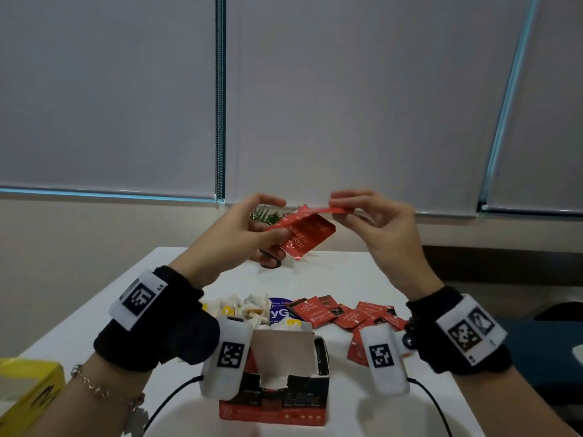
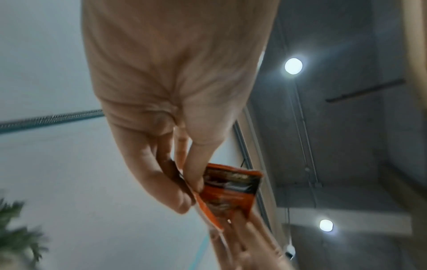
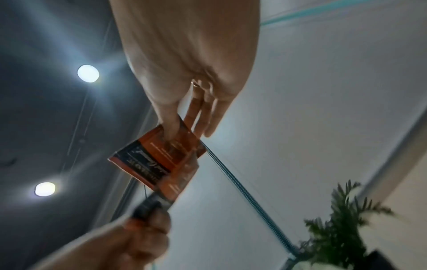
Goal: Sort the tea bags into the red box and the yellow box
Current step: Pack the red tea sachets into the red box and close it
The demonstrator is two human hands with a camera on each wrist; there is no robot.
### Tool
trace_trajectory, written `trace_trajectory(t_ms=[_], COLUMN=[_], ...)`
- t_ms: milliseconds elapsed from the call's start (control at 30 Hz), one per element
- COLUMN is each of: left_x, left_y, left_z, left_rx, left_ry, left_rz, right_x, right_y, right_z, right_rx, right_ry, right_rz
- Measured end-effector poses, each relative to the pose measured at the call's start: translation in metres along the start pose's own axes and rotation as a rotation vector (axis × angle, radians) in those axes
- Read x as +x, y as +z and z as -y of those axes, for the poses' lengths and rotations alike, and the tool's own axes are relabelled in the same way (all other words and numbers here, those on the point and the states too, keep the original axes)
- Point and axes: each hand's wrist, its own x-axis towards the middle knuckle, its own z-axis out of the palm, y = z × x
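Both hands are raised above the white table. My left hand pinches a red tea bag sachet by its near corner; the left wrist view shows the thumb on this sachet. My right hand pinches a second red sachet, seen edge-on and touching the first; whether the two are joined I cannot tell. An open red box stands below at the table's near middle. A yellow box sits at the lower left. Loose red sachets and white-and-yellow tea bags lie behind the red box.
A small potted plant stands at the table's far edge, just behind my hands. A blue round sticker lies between the two piles. Black cables run off my wrists over the near table. Closed blinds fill the back wall.
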Motion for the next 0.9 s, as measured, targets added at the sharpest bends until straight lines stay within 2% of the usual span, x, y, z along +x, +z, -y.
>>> trace_trajectory(t_ms=[133, 233, 333, 467, 533, 633, 733, 800, 900], left_x=[-0.002, -0.002, 0.000, 0.002, 0.002, 0.002, 0.000, 0.003, 0.004], left_y=[0.001, -0.001, -0.001, -0.001, 0.001, 0.002, 0.002, 0.001, 0.002], left_z=[-0.003, -0.002, 0.000, -0.003, -0.004, -0.002, 0.003, 0.006, 0.008], left_rx=[-0.156, -0.178, -0.266, -0.584, -0.638, -0.400, 0.115, 0.373, 0.412], left_ry=[-0.032, -0.048, -0.083, -0.220, -0.245, -0.174, -0.071, 0.020, 0.094], left_rz=[0.004, 0.033, 0.035, 0.068, 0.076, 0.037, -0.058, -0.151, -0.153], right_x=[-0.002, -0.003, -0.005, -0.007, -0.006, -0.005, -0.006, -0.006, -0.005], right_y=[0.002, 0.001, 0.000, 0.005, 0.008, 0.008, 0.005, 0.005, 0.005], right_z=[-0.006, -0.005, -0.003, -0.005, -0.009, -0.008, -0.007, -0.006, -0.005], right_rx=[-0.219, -0.170, -0.088, -0.167, -0.125, -0.014, -0.019, -0.020, -0.001], right_ry=[-0.054, 0.001, 0.081, 0.051, 0.072, 0.169, 0.249, 0.292, 0.334], right_rz=[0.156, 0.218, 0.231, 0.183, 0.132, 0.112, 0.167, 0.196, 0.188])
